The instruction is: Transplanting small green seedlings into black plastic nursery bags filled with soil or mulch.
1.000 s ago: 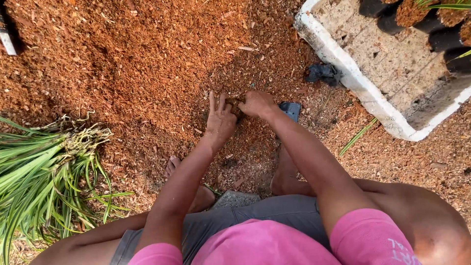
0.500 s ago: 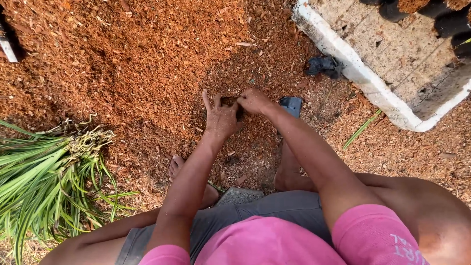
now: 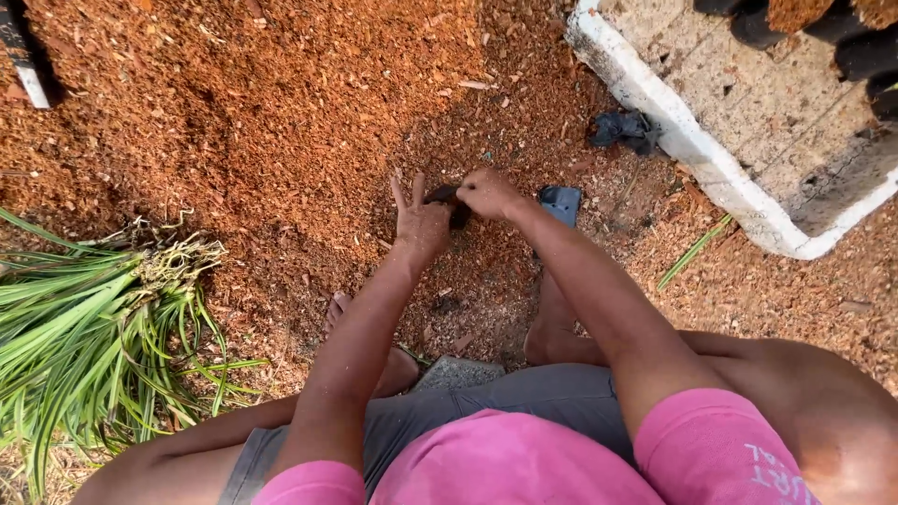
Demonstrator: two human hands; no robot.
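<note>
Fingers (image 3: 465, 190) on small black bag (image 3: 450, 199) — axis unclear

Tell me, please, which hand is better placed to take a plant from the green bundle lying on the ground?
Probably the left hand. The plant bundle lies on the person's left side, while the right hand pinches the small black bag and would have to cross over the body.

Reddish mulch ground (image 3: 281, 122) under plant bundle (image 3: 84, 327), white tray (image 3: 673, 140).
</note>
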